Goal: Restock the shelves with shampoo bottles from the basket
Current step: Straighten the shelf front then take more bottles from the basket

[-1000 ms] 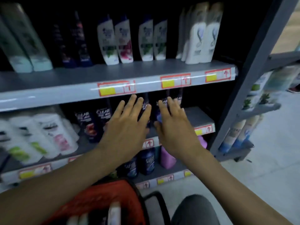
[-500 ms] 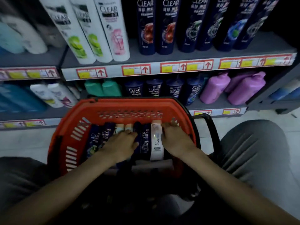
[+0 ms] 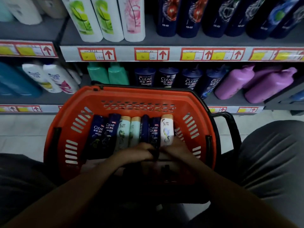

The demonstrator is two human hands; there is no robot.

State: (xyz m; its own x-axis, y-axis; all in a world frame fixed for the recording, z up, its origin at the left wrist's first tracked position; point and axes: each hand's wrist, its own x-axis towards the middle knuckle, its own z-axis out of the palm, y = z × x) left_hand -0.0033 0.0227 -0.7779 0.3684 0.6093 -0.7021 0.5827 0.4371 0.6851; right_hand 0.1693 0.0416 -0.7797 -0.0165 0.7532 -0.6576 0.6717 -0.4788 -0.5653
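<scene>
Both hands are being held low inside the red basket (image 3: 115, 99), at the near ends of the bottles lying there. The left hand (image 3: 136, 152) is being curled over the near end of a dark blue bottle (image 3: 144, 127), though whether it is being gripped or merely touched cannot be told. The right hand (image 3: 176, 149) is being curled at the foot of the white bottle (image 3: 167, 130); the fingertips are being hidden, so a firm grasp cannot be confirmed.

The picking step is judged to be in hand. 7 bottles are being counted in the basket: ahead and to the left of the left hand, 2 dark Clear bottles (image 3: 102, 130) and 2 pale mint bottles (image 3: 129, 130); between the hands, another Clear bottle (image 3: 153, 130).

Next, a secure grip is being called for, then a lift clear of the basket's rim and a carry to matching stock.

Beyond the hands, the lower shelf (image 3: 230, 101) is being filled by green bottles (image 3: 108, 73), dark Clear bottles (image 3: 167, 76) and purple bottles (image 3: 259, 84). Higher, the upper shelf (image 3: 164, 41) is being crowded with tall white bottles (image 3: 102, 18) and tall dark bottles (image 3: 213, 15). The basket's far wall and its black handle (image 3: 230, 129), right of the right hand, are being judged likely obstacles, as are the tight rows.
</scene>
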